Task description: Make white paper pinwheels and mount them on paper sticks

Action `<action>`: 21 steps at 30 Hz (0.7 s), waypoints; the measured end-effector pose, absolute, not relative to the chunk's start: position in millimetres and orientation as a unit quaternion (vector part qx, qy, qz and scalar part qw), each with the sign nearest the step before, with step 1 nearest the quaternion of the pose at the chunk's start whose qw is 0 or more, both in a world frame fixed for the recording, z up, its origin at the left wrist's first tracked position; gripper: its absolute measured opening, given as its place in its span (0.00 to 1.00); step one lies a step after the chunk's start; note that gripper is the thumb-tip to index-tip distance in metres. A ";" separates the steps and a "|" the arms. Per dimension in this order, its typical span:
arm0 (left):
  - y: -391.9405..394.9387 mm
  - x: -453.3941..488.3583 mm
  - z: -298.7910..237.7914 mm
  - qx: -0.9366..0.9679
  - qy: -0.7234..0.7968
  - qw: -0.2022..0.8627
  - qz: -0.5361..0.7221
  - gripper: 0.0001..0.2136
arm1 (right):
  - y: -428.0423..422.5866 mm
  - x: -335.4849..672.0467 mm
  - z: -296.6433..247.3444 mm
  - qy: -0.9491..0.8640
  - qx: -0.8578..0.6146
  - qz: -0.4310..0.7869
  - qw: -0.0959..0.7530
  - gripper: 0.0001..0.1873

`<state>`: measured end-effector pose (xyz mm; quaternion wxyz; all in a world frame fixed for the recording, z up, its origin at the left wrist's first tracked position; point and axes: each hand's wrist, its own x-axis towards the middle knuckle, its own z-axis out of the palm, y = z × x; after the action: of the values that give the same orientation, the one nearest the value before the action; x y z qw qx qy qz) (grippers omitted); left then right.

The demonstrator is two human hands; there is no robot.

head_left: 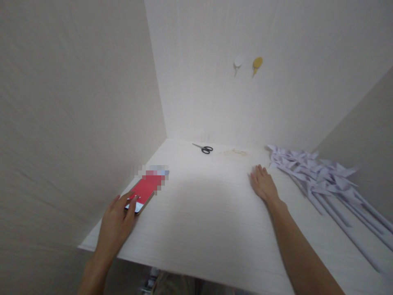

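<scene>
My left hand (118, 215) is at the near end of a phone (146, 186), its fingers stretched over the lower part of the lit red screen. The phone lies on the white table (196, 229) at the left; its far end is blurred out. On the right, my right hand (263, 183) rests on the tabletop with fingers extended and nothing held. Just beyond it lies a pile of white paper pinwheels (310, 168) with rolled paper sticks pointing toward the near right.
Scissors with black handles (206, 149) lie near the back wall. Beside them are several thin tan loops (236, 153), too small to make out. A white hook (238, 62) and a yellow hook (257, 62) are on the back wall. Walls enclose the table left and right.
</scene>
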<state>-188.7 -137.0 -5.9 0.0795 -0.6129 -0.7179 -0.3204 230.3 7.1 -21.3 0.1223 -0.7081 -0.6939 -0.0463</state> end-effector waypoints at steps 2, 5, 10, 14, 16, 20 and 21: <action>-137.0 -188.2 -6.1 -0.609 -0.720 0.076 -0.324 0.17 | 6.7 228.1 -22.3 -0.709 -0.697 -0.049 0.093 0.28; -137.0 -186.8 -5.0 -0.604 -0.723 0.074 -0.328 0.17 | 6.3 226.6 -23.6 -0.720 -0.689 -0.049 0.059 0.28; -137.6 -186.0 -4.2 -0.610 -0.719 0.074 -0.325 0.18 | 7.7 227.5 -25.5 -0.715 -0.696 -0.046 0.035 0.29; -137.9 -186.9 -5.5 -0.615 -0.715 0.077 -0.322 0.19 | 8.0 227.6 -26.2 -0.716 -0.695 -0.053 0.027 0.29; -137.8 -187.2 -5.9 -0.618 -0.712 0.083 -0.324 0.19 | 7.9 227.6 -25.9 -0.717 -0.694 -0.053 0.028 0.29; -137.2 -187.6 -6.0 -0.618 -0.712 0.079 -0.325 0.19 | 8.2 228.1 -25.3 -0.715 -0.697 -0.045 0.026 0.29; -137.0 -187.8 -6.2 -0.616 -0.714 0.077 -0.325 0.19 | 8.4 228.2 -25.3 -0.715 -0.697 -0.044 0.027 0.29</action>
<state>-187.8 -137.0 -6.2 0.0766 -0.6155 -0.7141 -0.3246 228.2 8.4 -25.3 0.0266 -0.6974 -0.7149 -0.0440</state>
